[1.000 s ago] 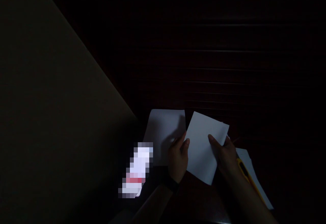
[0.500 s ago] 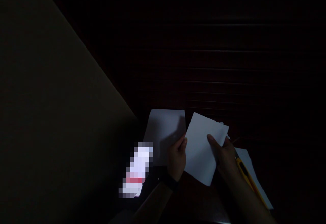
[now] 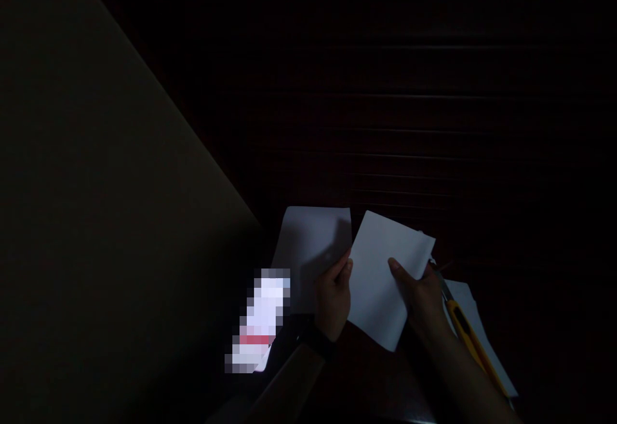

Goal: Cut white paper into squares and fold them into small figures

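Observation:
Between my two hands is a white sheet of paper point(image 3: 373, 276), tilted and slightly bent along its right side. My left hand point(image 3: 332, 295) pinches its left edge, with a dark band around the wrist. Pressed flat on the paper's face is the thumb of my right hand point(image 3: 424, 299), while its other fingers are hidden behind the right edge. Another white sheet point(image 3: 308, 238) lies behind my left hand, with a shadow across it. Beside my right forearm rests a yellow-handled utility knife point(image 3: 465, 331), its grey blade end pointing up toward the hand.
A bright, pixelated screen point(image 3: 263, 315), probably a phone, glows left of my left hand. More white paper point(image 3: 486, 334) lies under the knife at right. A pale wall point(image 3: 120, 186) slopes along the left; dark slatted wood point(image 3: 409, 112) fills the back. The scene is very dim.
Both hands have shifted slightly to the left, and my right thumb has slid a little left on the paper. More of the knife's blade end shows. The grip stays the same.

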Demonstrator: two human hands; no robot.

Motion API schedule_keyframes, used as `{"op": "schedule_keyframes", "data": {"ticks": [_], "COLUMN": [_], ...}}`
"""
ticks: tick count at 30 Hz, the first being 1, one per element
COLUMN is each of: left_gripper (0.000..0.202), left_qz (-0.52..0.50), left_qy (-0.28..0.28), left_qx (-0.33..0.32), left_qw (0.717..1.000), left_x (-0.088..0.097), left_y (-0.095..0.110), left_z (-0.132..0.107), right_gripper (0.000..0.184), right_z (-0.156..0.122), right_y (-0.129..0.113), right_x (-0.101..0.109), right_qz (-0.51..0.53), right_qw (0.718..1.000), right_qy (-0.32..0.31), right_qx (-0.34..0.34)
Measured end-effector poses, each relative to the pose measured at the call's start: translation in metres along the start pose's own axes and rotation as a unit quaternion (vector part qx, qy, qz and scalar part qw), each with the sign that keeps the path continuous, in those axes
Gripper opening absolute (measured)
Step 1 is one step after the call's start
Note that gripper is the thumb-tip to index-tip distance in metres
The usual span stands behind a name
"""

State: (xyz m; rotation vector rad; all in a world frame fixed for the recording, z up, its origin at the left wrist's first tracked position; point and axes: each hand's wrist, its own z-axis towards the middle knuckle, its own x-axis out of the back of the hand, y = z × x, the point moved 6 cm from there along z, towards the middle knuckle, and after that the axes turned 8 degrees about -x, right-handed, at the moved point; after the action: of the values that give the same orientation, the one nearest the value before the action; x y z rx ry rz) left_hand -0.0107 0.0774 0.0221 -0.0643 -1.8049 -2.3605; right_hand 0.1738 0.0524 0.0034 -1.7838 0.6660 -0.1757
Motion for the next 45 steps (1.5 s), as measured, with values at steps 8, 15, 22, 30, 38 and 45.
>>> {"op": "schedule_keyframes", "data": {"ticks": [8,15,22,30,38,45], "left_gripper": [0.029,0.028,0.030,0.030,0.045,0.043], "left_qz": [-0.008,-0.007,-0.014,-0.016,-0.039,0.006], "left_qy": [-0.002,0.010,0.004,0.012,-0.046,-0.070], "left_qx": [0.001,0.000,-0.001,-0.001,0.042,0.012], "left_qw": [1.000,1.000,1.000,1.000,0.997,0.997], "left_x": [0.001,0.002,0.001,0.003,0.012,0.030], "left_y": [0.001,0.004,0.002,0.006,0.009,0.018], "left_z": [0.002,0.001,0.000,0.000,0.012,0.029], "right_gripper": [0.051,0.051,0.052,0.050,0.046,0.049], "right_z": [-0.002,-0.002,-0.003,-0.003,0.000,-0.004], "right_y": [0.002,0.002,0.001,0.002,-0.002,0.001], "right_x": [-0.001,-0.001,-0.003,-0.002,0.000,-0.008], "right_qz": [0.019,0.025,0.032,0.031,-0.094,-0.112], "right_qw": [1.000,0.999,0.999,0.999,0.992,0.969], "right_qy": [-0.007,-0.017,-0.011,-0.008,-0.048,-0.165], "right_qx": [-0.021,-0.020,-0.014,-0.014,-0.066,-0.144]}}
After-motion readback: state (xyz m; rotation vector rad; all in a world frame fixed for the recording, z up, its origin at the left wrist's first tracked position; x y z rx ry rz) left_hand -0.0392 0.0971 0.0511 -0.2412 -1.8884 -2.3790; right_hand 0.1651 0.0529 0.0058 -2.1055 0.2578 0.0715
